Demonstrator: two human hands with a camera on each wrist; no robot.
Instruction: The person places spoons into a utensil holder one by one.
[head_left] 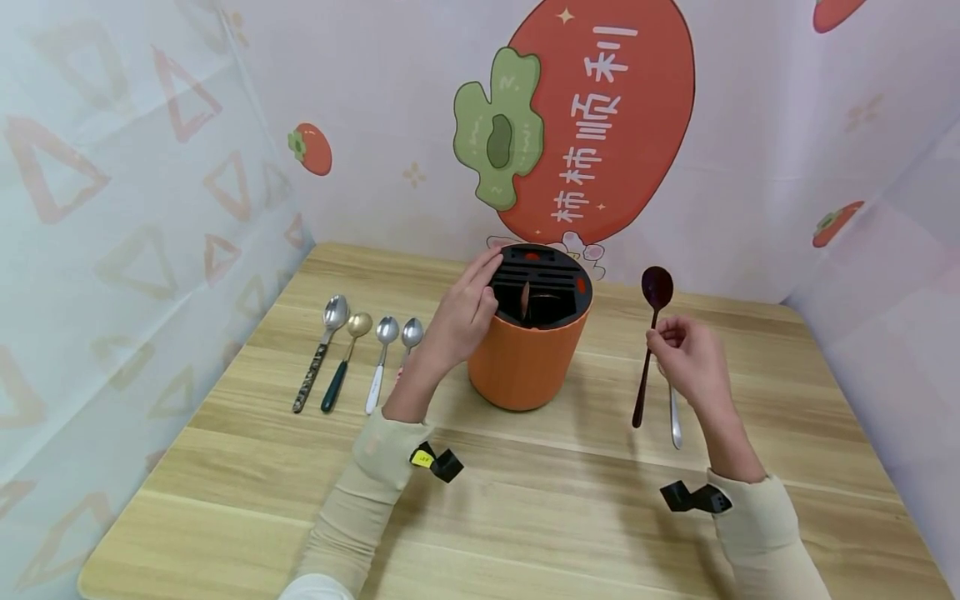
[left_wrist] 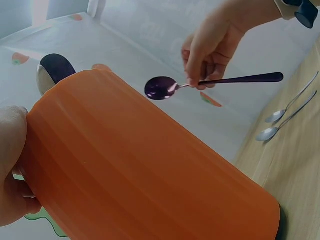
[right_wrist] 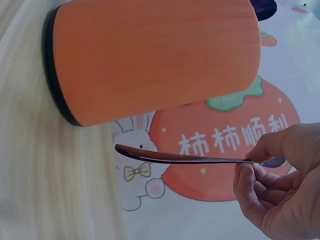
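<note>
My right hand pinches a dark purple spoon by its handle, thumb against fingers. In the head view its bowl points away from me; the left wrist view shows the spoon held up off the table. My left hand rests against the left rim of an orange utensil holder with a black slotted top, its fingers fairly straight along the edge. Inside the holder stands a spoon with a coppery bowl; a dark bowl sticks up above the rim in the left wrist view.
Several spoons lie left of the holder, among them one with a patterned handle, one with a green handle and one with a white handle. Beneath my right hand lies a silver spoon handle. A printed cloth hangs behind.
</note>
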